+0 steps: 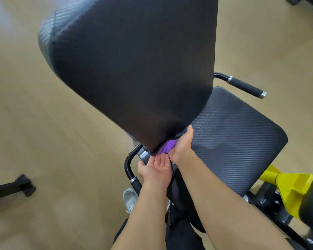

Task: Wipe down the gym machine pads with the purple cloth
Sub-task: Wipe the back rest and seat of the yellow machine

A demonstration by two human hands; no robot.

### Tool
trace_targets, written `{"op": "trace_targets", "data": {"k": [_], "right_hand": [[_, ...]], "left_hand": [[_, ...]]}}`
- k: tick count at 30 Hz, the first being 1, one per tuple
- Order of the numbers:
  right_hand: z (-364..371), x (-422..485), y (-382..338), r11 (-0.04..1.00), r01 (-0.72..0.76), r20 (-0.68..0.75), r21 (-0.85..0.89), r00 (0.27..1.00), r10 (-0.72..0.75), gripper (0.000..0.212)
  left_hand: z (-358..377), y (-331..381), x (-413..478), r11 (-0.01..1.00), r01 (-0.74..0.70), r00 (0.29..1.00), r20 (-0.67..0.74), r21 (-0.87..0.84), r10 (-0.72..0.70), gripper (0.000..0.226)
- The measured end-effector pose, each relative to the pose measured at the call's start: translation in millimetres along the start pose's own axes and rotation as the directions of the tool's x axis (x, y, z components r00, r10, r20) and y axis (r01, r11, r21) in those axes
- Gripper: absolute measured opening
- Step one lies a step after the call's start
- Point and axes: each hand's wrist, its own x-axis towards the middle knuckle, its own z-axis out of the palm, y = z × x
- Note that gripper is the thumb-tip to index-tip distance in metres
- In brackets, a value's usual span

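Big black back pad (pixel 134 69) fills most of the shot, tilted over the ribbed seat pad (pixel 233 138), which looks damp in spots. Right hand (pixel 182 145) is wrapped around the purple cloth (pixel 165 147), pressing it to the back pad's bottom edge. Left hand (pixel 156 168) sits just below, palm up, fingers spread, holding nothing.

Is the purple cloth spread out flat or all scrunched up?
Scrunched up. The purple cloth is a small bunch pressed by the right hand against the back pad bottom edge.
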Motion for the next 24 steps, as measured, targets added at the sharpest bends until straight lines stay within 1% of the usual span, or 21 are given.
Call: {"op": "trace_targets", "data": {"k": [2,3,6,9,11,14,17,21,24], "right_hand": [[5,6,-22,0.996,0.087,-0.043,0.036,0.995,-0.085,0.057],[8,10,-36,0.992,0.122,-0.039,0.037,0.992,-0.121,0.059],[15,23,-81,0.98,0.196,-0.061,-0.021,0.979,-0.197,0.066],[22,31,-116,0.969,0.227,-0.085,-0.093,0.968,-0.235,0.068],[27,37,-129,0.959,0.253,-0.083,-0.124,0.961,-0.264,0.071],[31,39,-138,0.952,0.283,-0.082,-0.115,0.953,-0.293,0.072],[32,29,-125,0.95,0.288,-0.073,-0.123,0.952,-0.298,0.067],[27,7,-80,0.951,0.268,-0.12,-0.158,0.95,-0.287,0.059],[24,-8,-47,0.967,0.22,-0.138,-0.126,0.962,-0.236,0.06]], "left_hand": [[6,-11,3,1.0,0.017,1.0,0.021,-0.003,-0.017,0.071],[11,-18,5,0.999,0.037,0.999,0.037,-0.014,-0.036,0.074],[33,-42,9,0.991,0.101,0.992,0.088,-0.093,-0.093,0.084],[59,-66,12,0.968,0.13,0.987,0.121,-0.215,-0.106,0.098],[69,-80,15,0.952,0.13,0.987,0.129,-0.276,-0.097,0.094],[74,-86,20,0.945,0.141,0.984,0.143,-0.296,-0.102,0.086],[69,-78,17,0.94,0.154,0.982,0.15,-0.305,-0.112,0.083],[50,-60,10,0.94,0.14,0.988,0.114,-0.312,-0.109,0.083],[29,-40,6,0.972,0.12,0.99,0.092,-0.203,-0.103,0.084]]}}
